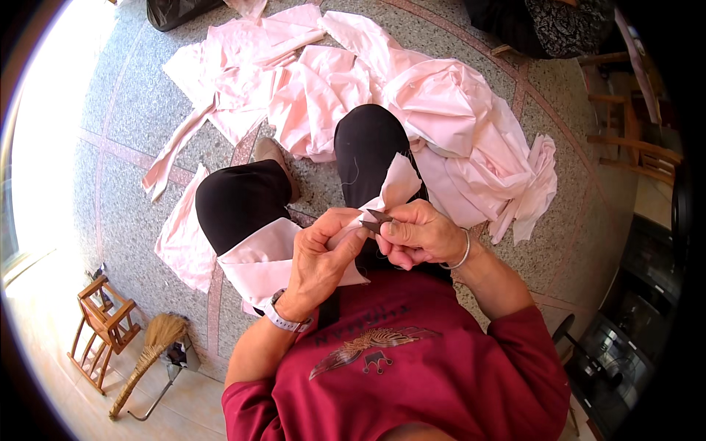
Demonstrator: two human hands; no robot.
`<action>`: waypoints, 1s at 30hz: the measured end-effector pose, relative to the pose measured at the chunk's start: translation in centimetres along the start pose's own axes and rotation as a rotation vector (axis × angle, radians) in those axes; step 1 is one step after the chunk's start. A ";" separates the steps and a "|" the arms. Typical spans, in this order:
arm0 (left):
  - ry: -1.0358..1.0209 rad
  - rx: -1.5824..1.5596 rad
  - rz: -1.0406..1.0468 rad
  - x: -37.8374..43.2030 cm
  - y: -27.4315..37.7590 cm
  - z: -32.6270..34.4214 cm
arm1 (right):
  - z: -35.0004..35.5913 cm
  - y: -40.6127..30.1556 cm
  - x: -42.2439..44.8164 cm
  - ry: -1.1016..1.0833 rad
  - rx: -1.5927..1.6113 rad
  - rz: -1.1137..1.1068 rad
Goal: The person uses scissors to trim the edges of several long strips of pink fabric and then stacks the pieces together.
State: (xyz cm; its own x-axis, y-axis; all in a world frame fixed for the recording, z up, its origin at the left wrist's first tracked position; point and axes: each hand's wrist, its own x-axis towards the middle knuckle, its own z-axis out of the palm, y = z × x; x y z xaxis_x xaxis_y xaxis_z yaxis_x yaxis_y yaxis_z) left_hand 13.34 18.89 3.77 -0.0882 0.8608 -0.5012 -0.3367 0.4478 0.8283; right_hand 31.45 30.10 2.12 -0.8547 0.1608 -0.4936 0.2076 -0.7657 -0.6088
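My left hand [325,256] pinches a strip of pale pink cloth [401,182] between thumb and fingers, above my lap. Close against it, my right hand [422,234] grips small dark metal thread snips [376,220]. The two blades point left and stand apart at the cloth, right by my left thumb tip. The strip's far end sticks up past my right hand, over the black-trousered knee. A folded piece of the same pink cloth [259,264] lies across my other thigh, partly hidden by my left hand. A loose thread rests on the trousers.
A large heap of pink cloth [441,105] spreads over the speckled floor [138,220] beyond my knees. At the lower left are a small wooden chair [105,325], a straw broom [151,353] and a metal dustpan [187,353]. Wooden chairs [634,143] stand at the right.
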 end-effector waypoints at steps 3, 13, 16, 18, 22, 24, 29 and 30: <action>0.070 0.205 0.166 0.0 -0.2 0.3 | 0.1 0.3 0.1 -0.051 -0.020 -0.011; 0.136 0.519 0.350 0.3 -0.8 0.8 | 1.6 -1.1 -1.0 -0.176 -0.151 -0.151; 0.062 0.483 0.125 0.5 -2.2 0.5 | 2.4 -2.5 -1.6 -0.357 -0.254 -0.471; 0.044 0.279 -0.010 0.5 -1.9 0.1 | 1.7 -3.3 -3.2 -0.156 -0.107 -0.558; 0.039 -0.007 -0.169 0.4 -0.2 -0.5 | 0.6 -3.3 -3.4 0.315 -0.341 -0.543; 0.048 -0.074 -0.200 0.2 0.3 -0.8 | 1.4 -3.2 -2.8 0.449 -0.592 -0.446; 0.051 -0.158 -0.246 0.0 0.5 -0.9 | 2.4 -2.2 -1.2 0.384 -0.727 -0.433; 0.053 -0.168 -0.247 0.0 0.4 -1.0 | 2.4 -1.9 -0.9 0.367 -0.739 -0.456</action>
State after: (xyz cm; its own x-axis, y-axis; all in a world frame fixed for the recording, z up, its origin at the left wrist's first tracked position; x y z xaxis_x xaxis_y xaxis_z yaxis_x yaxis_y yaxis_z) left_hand 12.31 18.82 3.85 -0.0317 0.7149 -0.6986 -0.5044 0.5919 0.6286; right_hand 30.63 29.89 5.21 -0.7504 0.6304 -0.1986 0.2465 -0.0119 -0.9691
